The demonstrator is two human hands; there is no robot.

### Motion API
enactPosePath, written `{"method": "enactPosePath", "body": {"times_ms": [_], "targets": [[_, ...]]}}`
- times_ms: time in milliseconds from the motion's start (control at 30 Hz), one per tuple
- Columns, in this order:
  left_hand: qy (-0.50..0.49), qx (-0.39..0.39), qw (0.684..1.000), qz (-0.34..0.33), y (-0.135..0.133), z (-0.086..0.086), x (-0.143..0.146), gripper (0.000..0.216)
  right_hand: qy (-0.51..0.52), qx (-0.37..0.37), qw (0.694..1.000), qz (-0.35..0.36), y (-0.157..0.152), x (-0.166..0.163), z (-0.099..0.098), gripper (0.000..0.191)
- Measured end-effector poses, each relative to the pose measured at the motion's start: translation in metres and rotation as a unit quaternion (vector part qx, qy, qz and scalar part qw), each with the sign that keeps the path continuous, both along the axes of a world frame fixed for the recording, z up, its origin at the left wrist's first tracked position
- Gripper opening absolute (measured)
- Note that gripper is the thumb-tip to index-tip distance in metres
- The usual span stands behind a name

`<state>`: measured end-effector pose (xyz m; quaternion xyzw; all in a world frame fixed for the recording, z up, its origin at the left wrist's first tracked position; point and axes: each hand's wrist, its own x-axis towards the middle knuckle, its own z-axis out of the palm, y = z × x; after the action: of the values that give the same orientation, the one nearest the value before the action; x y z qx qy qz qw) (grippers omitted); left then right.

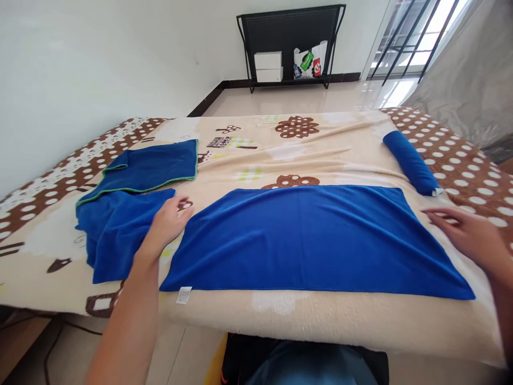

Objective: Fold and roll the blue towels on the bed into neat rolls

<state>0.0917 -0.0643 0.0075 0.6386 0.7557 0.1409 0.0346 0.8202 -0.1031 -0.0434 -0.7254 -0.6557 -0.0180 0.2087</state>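
A blue towel lies spread flat across the patterned blanket, folded lengthwise, with a small white tag at its near left corner. My left hand rests beside the towel's left end, fingers loosely spread, holding nothing, with its fingertips on the blanket. Off the towel's right end, my right hand hovers with fingers stretched out and empty. A rolled blue towel lies at the far right.
To the left lie a crumpled blue towel and a green-edged blue towel. The blanket's front edge hangs over near my body. A black rack with white boxes and a bag stands against the far wall.
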Motion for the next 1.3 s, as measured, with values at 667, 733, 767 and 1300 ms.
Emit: {"method": "enactPosePath", "body": {"times_ms": [667,733,767,1300], "targets": [[-0.216,-0.135,0.945,-0.207,0.092,-0.008,0.023,0.028,-0.094,-0.038,0.991,-0.082,0.13,-0.014,-0.052,0.026],[-0.224,-0.136,0.945,-0.194,0.094,-0.006,0.02,0.031,-0.089,-0.023,0.992,-0.088,0.132,-0.013,-0.053,0.022],[-0.226,-0.133,0.946,-0.188,0.096,-0.005,0.017,0.031,-0.086,-0.017,0.992,-0.091,0.133,-0.013,-0.053,0.022],[-0.061,-0.004,0.997,-0.045,0.131,-0.052,-0.029,0.038,-0.081,0.028,0.99,-0.111,0.133,-0.031,-0.063,0.03]]}}
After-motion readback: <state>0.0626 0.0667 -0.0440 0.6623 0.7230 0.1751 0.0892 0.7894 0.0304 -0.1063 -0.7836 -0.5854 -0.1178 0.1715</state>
